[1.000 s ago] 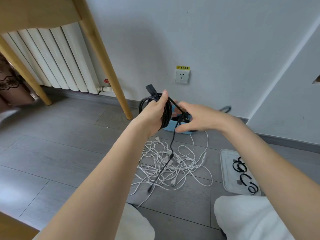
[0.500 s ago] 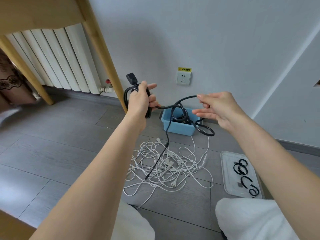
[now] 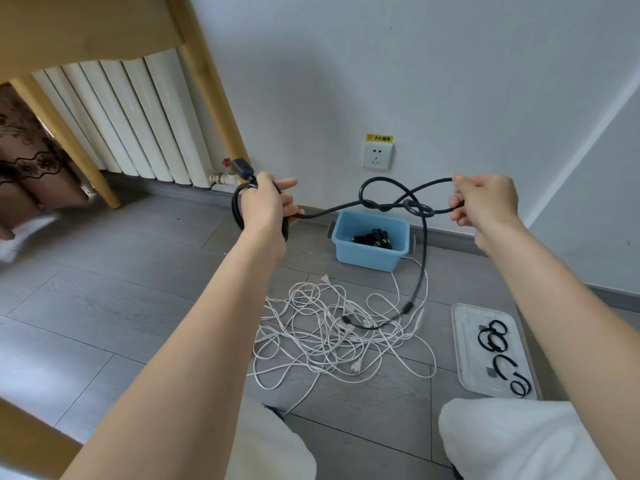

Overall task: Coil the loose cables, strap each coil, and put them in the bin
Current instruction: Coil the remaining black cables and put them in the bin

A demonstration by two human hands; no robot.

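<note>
Black cable (image 3: 420, 258) stretched out between both hands, up over the floor

Left hand (image 3: 266, 206) has fingers wrapped round a few coiled loops, right hand (image 3: 485, 202) pinches a loop further along. Loose end drops onto the white cable pile (image 3: 332, 334). Blue bin (image 3: 369, 252) sits behind by the wall, straps (image 3: 500, 355) lie on a tray (image 3: 464, 341) to the right.

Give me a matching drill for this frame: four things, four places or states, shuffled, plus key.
Things:
1. black cable
2. white cables
3. bin
4. straps

Places or states:
A. on the clear tray
B. by the wall, below the socket
C. tangled loose on the floor
D. stretched between the left hand and right hand

Pairs: 1-D, 2-C, 3-B, 4-A
</note>
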